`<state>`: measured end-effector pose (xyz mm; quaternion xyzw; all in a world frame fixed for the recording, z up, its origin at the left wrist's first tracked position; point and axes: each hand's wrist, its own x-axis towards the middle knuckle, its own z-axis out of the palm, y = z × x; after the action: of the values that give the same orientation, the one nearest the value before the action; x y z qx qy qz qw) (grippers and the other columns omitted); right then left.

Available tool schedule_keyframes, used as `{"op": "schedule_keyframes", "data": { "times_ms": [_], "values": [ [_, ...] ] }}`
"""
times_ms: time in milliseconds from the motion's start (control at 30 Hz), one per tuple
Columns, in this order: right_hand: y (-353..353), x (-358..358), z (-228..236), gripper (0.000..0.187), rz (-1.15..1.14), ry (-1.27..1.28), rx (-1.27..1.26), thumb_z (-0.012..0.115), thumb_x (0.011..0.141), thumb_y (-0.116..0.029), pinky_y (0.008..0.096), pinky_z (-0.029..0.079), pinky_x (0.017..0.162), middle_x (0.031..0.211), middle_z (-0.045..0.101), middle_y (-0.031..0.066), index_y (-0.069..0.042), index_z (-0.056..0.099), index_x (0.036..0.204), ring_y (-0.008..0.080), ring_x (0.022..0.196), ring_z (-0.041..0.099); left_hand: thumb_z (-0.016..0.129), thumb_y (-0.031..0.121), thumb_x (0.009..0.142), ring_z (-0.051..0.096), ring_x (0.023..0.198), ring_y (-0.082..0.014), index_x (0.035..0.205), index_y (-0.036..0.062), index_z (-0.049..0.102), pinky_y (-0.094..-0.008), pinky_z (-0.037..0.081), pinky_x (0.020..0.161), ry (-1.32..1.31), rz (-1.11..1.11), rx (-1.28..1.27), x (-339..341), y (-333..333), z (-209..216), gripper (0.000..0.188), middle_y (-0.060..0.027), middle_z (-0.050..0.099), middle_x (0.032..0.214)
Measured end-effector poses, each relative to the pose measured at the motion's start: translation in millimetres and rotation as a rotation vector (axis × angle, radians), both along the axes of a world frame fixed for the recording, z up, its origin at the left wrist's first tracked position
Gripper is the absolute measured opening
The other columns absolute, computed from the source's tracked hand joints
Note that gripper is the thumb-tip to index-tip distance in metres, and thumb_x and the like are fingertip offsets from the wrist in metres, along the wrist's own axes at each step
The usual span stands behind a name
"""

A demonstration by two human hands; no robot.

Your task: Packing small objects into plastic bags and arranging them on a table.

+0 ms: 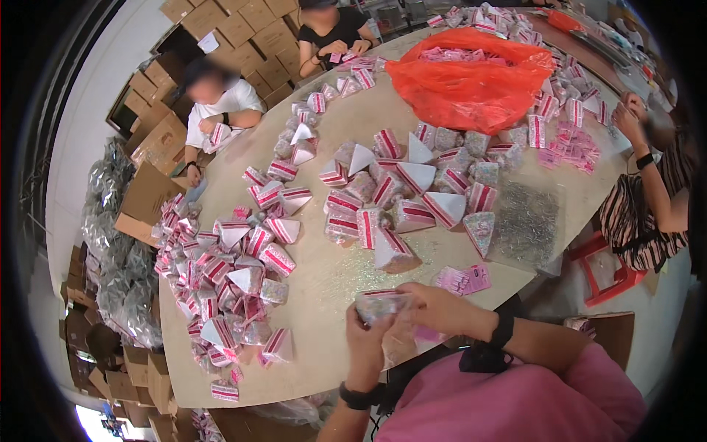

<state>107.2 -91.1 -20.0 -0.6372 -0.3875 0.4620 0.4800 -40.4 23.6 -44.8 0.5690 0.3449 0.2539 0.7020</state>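
Near the table's front edge, both my hands grip a wedge-shaped toy cake slice (379,303) with a glittery, speckled surface and what looks like clear plastic around it. My left hand (364,340) wraps it from the left and below. The fingers of my right hand (440,308) are closed on its right end; their exact hold is partly hidden. Just beyond lies a white-sided cake slice with a pink stripe (392,253), at the front of a cluster of similar slices (412,214). Pink printed cards (465,280) lie to the right of my right hand.
A shallow tray of small metal pieces (529,221) sits at the right edge. A big pile of cake slices (247,276) covers the left side. A red plastic bag (468,92) stands far back. Several people work around the table (324,295); a red stool (604,269) is at right.
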Motion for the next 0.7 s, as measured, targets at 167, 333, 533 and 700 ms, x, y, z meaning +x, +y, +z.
{"op": "schedule_keyframes", "data": {
  "times_ms": [167,333,533,700],
  "values": [
    [-43.3,40.2,7.9,0.027,-0.156,-0.125,0.081,0.061,0.085,-0.017,0.0274,0.05,0.068,0.091,0.065,0.0089,0.0,0.06,0.105,0.015,0.081,0.064,0.043,0.018,0.096,0.053,0.106,-0.0273,0.119,0.0033,0.047,-0.0391,0.042,0.096,-0.21,-0.089,0.381,-69.0,128.2,-33.8,0.027,-0.0124,0.053,0.116],
    [-105.8,118.4,7.3,0.023,-0.591,-0.136,-0.003,0.058,0.08,-0.013,0.0304,0.049,0.062,0.077,0.065,0.0084,0.0,0.063,0.098,0.0196,0.075,0.064,0.055,0.013,0.09,0.051,0.111,-0.0263,0.126,-0.0014,0.043,-0.0374,0.041,0.093,0.001,0.621,0.3,-65.7,165.1,45.2,0.04,-0.0139,0.051,0.121],
    [-138.6,141.2,-42.4,0.021,-0.347,-1.094,-0.343,0.058,0.074,-0.009,0.0429,0.048,0.073,0.088,0.058,0.0183,-0.002,0.059,0.093,0.0395,0.082,0.058,0.066,0.013,0.081,0.05,0.112,-0.0299,0.124,-0.0045,0.044,-0.0396,0.039,0.094,0.395,0.175,0.913,-17.2,98.9,-6.4,0.051,-0.0198,0.052,0.119],
    [-131.1,145.5,-58.7,0.012,-0.321,-1.123,-0.418,0.059,0.075,-0.01,0.0468,0.048,0.075,0.091,0.056,0.0163,-0.004,0.059,0.086,0.0391,0.084,0.059,0.066,0.029,0.081,0.047,0.114,-0.038,0.125,-0.008,0.042,-0.0411,0.037,0.097,0.371,-0.047,0.783,57.4,51.6,-12.4,0.062,-0.0277,0.049,0.121]
  ]
}}
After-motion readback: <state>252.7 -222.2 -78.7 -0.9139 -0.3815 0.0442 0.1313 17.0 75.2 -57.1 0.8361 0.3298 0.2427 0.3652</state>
